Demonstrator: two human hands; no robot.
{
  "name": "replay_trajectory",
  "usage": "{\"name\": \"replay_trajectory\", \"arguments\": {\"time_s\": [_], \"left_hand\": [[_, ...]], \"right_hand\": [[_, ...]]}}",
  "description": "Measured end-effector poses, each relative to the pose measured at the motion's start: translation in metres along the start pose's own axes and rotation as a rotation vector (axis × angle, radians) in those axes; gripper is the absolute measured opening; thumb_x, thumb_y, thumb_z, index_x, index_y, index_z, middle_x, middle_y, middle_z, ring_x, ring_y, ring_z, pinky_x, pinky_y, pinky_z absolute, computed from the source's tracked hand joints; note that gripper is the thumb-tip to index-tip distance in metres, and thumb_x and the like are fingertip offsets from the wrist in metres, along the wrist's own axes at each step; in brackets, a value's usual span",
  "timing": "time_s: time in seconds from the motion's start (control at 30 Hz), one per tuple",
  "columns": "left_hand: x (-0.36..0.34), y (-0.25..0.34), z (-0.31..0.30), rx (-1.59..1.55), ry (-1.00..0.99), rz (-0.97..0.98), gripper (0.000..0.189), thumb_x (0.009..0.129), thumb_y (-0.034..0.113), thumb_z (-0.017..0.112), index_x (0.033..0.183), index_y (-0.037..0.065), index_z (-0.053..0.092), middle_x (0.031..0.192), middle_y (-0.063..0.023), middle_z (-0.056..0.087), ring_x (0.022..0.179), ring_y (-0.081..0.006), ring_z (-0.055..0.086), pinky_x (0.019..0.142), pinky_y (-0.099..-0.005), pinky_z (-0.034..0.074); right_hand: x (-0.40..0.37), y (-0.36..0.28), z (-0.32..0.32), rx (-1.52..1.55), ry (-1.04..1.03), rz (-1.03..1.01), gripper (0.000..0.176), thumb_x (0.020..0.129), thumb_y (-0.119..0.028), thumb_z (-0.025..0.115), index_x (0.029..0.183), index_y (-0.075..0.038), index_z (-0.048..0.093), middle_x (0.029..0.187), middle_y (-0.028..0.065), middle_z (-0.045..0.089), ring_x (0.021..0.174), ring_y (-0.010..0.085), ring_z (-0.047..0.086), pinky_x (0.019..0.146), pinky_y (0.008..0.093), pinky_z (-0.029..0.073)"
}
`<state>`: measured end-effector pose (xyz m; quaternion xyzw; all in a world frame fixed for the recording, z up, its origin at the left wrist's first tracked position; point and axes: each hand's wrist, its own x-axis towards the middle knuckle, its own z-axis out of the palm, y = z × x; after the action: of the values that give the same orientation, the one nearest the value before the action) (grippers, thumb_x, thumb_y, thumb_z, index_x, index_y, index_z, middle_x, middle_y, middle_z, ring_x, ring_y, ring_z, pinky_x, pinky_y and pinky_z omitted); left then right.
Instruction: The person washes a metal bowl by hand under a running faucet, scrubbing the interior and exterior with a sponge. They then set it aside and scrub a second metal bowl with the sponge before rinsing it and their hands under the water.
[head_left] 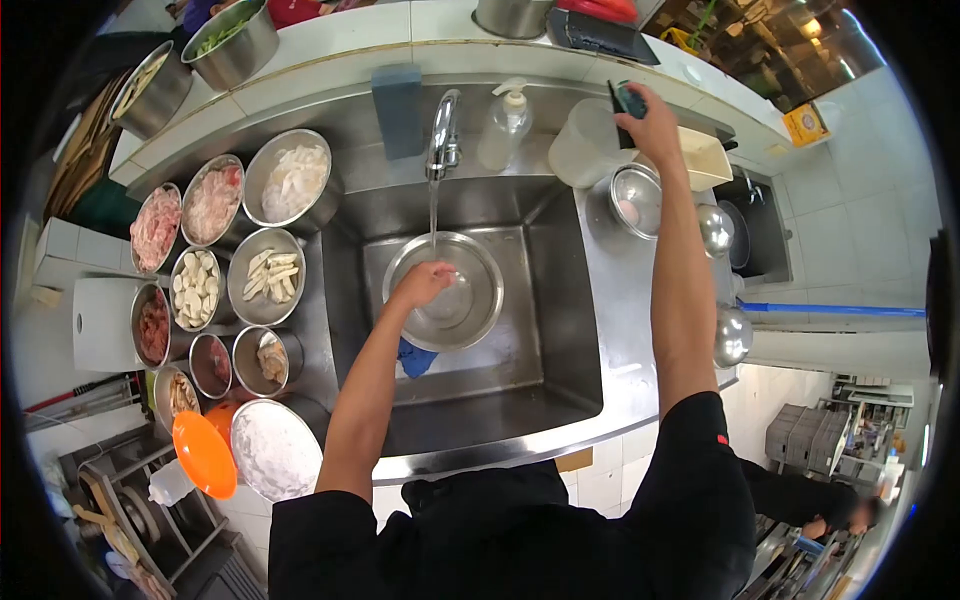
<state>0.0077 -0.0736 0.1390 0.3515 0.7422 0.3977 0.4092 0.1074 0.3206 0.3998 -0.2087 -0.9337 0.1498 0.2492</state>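
My left hand (425, 284) is over a round metal bowl (490, 318) in the sink, below the running tap (441, 145). Its fingers stretch out and hold nothing that I can see. Water from the tap falls close to the fingertips. My right hand (655, 125) reaches to the back right of the counter, its fingers closed on a dark green pad (630, 100), possibly a scouring pad. A translucent plastic container (580, 143) and a cream tray (703, 157) are close to that hand. A blue cloth (415, 358) lies in the sink, partly under the bowl.
Several metal pots of meat and sliced white pieces (270, 275) crowd the left counter. A pump bottle (506, 126) and a grey block (398, 110) stand behind the sink (460, 410). A metal strainer (637, 200) sits to the right. Another person (800, 497) is at lower right.
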Motion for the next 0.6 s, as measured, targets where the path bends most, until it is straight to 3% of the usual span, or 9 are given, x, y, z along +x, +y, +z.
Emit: {"name": "replay_trajectory", "arguments": {"time_s": [0.07, 0.13, 0.2, 0.23, 0.27, 0.33, 0.47, 0.53, 0.6], "left_hand": [[-0.019, -0.006, 0.0, -0.02, 0.018, -0.011, 0.035, 0.086, 0.028, 0.066, 0.112, 0.005, 0.065, 0.102, -0.0158, 0.069, 0.1, -0.0245, 0.064, 0.087, -0.0346, 0.048], [-0.028, -0.003, 0.004, -0.042, 0.029, -0.021, 0.034, 0.086, 0.028, 0.065, 0.111, 0.004, 0.066, 0.101, -0.0147, 0.069, 0.099, -0.0229, 0.064, 0.088, -0.0336, 0.048], [-0.031, 0.022, 0.022, -0.383, 0.071, -0.041, 0.041, 0.089, 0.034, 0.064, 0.12, 0.007, 0.061, 0.111, -0.0116, 0.066, 0.102, -0.0213, 0.062, 0.089, -0.0352, 0.047], [-0.038, 0.054, 0.026, -0.595, 0.046, -0.05, 0.049, 0.089, 0.039, 0.062, 0.127, 0.008, 0.054, 0.119, -0.0103, 0.062, 0.105, -0.0212, 0.06, 0.09, -0.0367, 0.047], [-0.043, 0.089, 0.031, -0.805, 0.025, -0.061, 0.058, 0.09, 0.044, 0.061, 0.135, 0.01, 0.047, 0.128, -0.0091, 0.058, 0.109, -0.0211, 0.058, 0.09, -0.0382, 0.046], [-0.042, 0.123, 0.053, -1.21, -0.021, -0.024, 0.067, 0.09, 0.052, 0.057, 0.141, 0.014, 0.035, 0.131, -0.007, 0.053, 0.111, -0.0208, 0.056, 0.084, -0.0415, 0.049], [-0.035, 0.113, 0.095, -1.144, -0.014, -0.056, 0.062, 0.09, 0.056, 0.055, 0.137, 0.019, 0.037, 0.122, -0.0042, 0.055, 0.106, -0.0185, 0.057, 0.077, -0.0408, 0.052], [-0.049, 0.116, 0.104, -1.019, -0.016, -0.271, 0.055, 0.093, 0.057, 0.047, 0.134, 0.022, 0.038, 0.116, -0.0012, 0.055, 0.105, -0.0176, 0.057, 0.078, -0.0405, 0.052], [-0.056, 0.106, 0.117, -1.015, -0.026, -0.329, 0.057, 0.092, 0.06, 0.046, 0.135, 0.024, 0.037, 0.117, -0.0012, 0.055, 0.1, -0.017, 0.057, 0.075, -0.0409, 0.053]], "right_hand": [[-0.022, -0.039, -0.026, 0.107, 0.171, -0.046, 0.051, 0.069, -0.016, 0.076, 0.116, -0.008, 0.059, 0.11, 0.0183, 0.064, 0.102, 0.0346, 0.061, 0.089, 0.0385, 0.047], [-0.065, -0.077, -0.039, 0.164, 0.143, 0.028, 0.052, 0.069, -0.019, 0.077, 0.116, -0.007, 0.061, 0.11, 0.0172, 0.064, 0.102, 0.0323, 0.062, 0.089, 0.0374, 0.047], [-0.115, -0.098, -0.019, 0.231, 0.106, 0.166, 0.056, 0.067, -0.021, 0.081, 0.117, -0.004, 0.061, 0.109, 0.0155, 0.065, 0.1, 0.0298, 0.062, 0.088, 0.0382, 0.047], [-0.138, -0.109, -0.003, 0.317, 0.096, 0.155, 0.058, 0.065, -0.02, 0.083, 0.116, -0.004, 0.061, 0.11, 0.0155, 0.064, 0.103, 0.029, 0.06, 0.091, 0.037, 0.046], [-0.162, -0.119, 0.016, 0.382, 0.011, 0.277, 0.06, 0.064, -0.019, 0.084, 0.116, -0.003, 0.061, 0.116, 0.0161, 0.061, 0.108, 0.0286, 0.058, 0.094, 0.0358, 0.045], [-0.209, -0.126, 0.058, 0.542, -0.123, 0.333, 0.061, 0.068, -0.017, 0.081, 0.123, -0.005, 0.058, 0.124, 0.0135, 0.058, 0.114, 0.0244, 0.055, 0.097, 0.0329, 0.041], [-0.269, -0.139, 0.091, 0.4, -0.23, 0.253, 0.069, 0.066, -0.007, 0.071, 0.133, -0.006, 0.051, 0.133, 0.0193, 0.048, 0.12, 0.0353, 0.049, 0.1, 0.038, 0.041], [-0.286, -0.141, 0.091, 0.27, -0.334, 0.269, 0.076, 0.066, -0.003, 0.069, 0.138, -0.01, 0.045, 0.139, 0.0229, 0.041, 0.115, 0.0423, 0.048, 0.1, 0.0441, 0.04], [-0.3, -0.135, 0.095, 0.207, -0.328, 0.248, 0.076, 0.067, -0.004, 0.068, 0.138, -0.014, 0.044, 0.139, 0.022, 0.04, 0.112, 0.0433, 0.049, 0.094, 0.0463, 0.045]]}}
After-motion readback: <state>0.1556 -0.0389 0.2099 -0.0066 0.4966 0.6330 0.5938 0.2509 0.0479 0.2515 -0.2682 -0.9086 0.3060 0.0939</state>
